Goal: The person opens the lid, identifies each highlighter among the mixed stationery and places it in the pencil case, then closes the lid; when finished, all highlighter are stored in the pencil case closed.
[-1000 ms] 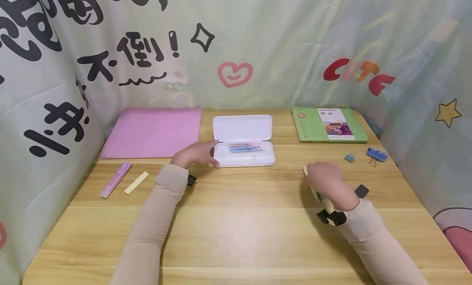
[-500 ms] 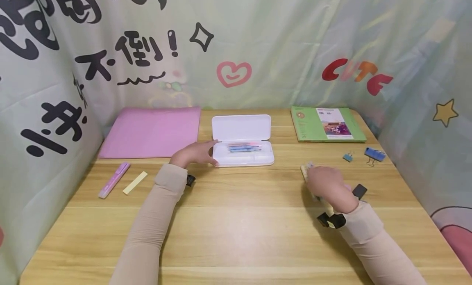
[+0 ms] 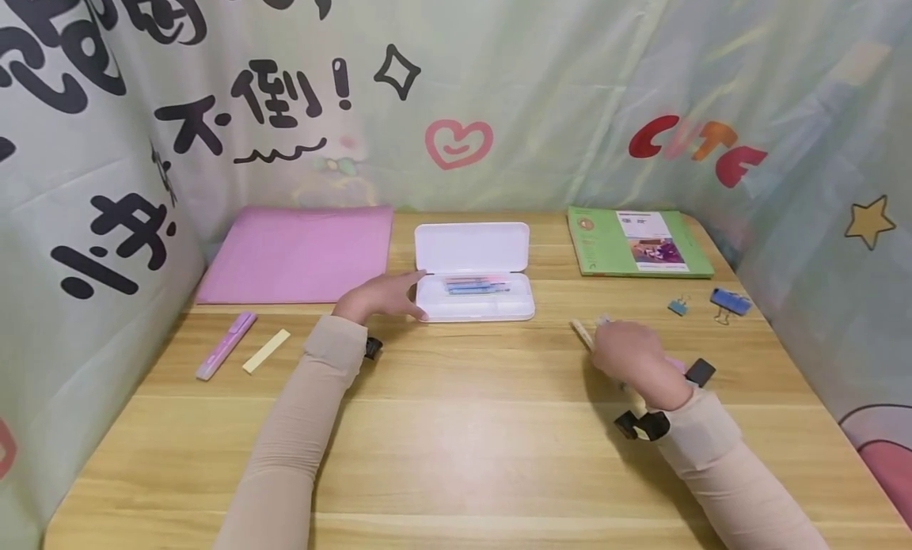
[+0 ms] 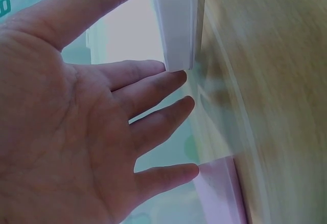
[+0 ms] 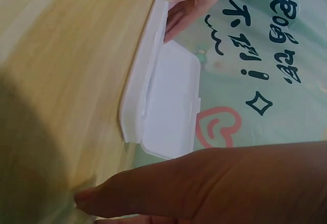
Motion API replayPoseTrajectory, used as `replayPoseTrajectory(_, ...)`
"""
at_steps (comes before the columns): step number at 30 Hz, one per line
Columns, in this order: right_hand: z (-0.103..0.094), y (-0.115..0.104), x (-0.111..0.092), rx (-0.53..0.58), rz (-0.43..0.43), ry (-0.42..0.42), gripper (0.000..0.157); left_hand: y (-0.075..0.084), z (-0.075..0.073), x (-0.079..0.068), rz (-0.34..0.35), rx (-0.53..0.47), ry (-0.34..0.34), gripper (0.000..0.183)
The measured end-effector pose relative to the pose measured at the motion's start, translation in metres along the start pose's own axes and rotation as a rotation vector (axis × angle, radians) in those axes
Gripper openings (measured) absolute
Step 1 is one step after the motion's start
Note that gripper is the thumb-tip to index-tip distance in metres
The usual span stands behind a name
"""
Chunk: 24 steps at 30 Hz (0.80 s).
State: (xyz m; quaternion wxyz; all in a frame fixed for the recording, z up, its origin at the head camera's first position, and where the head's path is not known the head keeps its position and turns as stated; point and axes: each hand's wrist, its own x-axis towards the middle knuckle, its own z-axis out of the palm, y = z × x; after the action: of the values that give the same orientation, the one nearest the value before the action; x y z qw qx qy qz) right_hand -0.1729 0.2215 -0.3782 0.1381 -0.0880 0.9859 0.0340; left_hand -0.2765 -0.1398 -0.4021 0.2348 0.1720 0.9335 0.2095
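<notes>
The open white pencil case (image 3: 473, 305), with its lid (image 3: 472, 248) raised, stands at the table's back middle with several thin pens (image 3: 470, 286) inside. My left hand (image 3: 385, 295) holds its left end, the thumb at the front and the fingers at the back; the left wrist view shows the fingers (image 4: 153, 81) spread beside the case's end (image 4: 179, 24). Farther right, my right hand (image 3: 630, 360) bends down to the table with a pale, slim pen-like stick (image 3: 582, 333) poking out from under it. Its fingertips are hidden in the head view and partly cut off in the right wrist view.
At the left lie a pink folder (image 3: 299, 253), a purple pen-shaped case (image 3: 226, 346) and a pale yellow strip (image 3: 267, 351). On the right are a green book (image 3: 598, 253), two blue binder clips (image 3: 730, 301) and a dark block (image 3: 701, 372) beside the right hand.
The pale stick's far end has swung out to the left from under my right hand, which has shifted very slightly. My left hand and the pencil case have stayed in place.
</notes>
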Motion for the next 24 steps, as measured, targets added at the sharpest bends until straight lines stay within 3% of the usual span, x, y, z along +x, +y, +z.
replayPoseTrajectory(9,-0.017,-0.015,0.012,-0.012,-0.085,0.16,0.018,0.002,-0.001,-0.001,0.003,0.012,0.002,0.091)
replayPoseTrajectory(14,-0.024,-0.039,0.036,-0.027,-0.14,0.21,0.018,0.002,-0.002,-0.001,-0.003,0.015,0.007,0.09)
replayPoseTrajectory(24,-0.029,-0.076,0.082,-0.135,-0.355,0.371,0.016,-0.001,0.001,0.003,0.01,0.045,0.011,0.091)
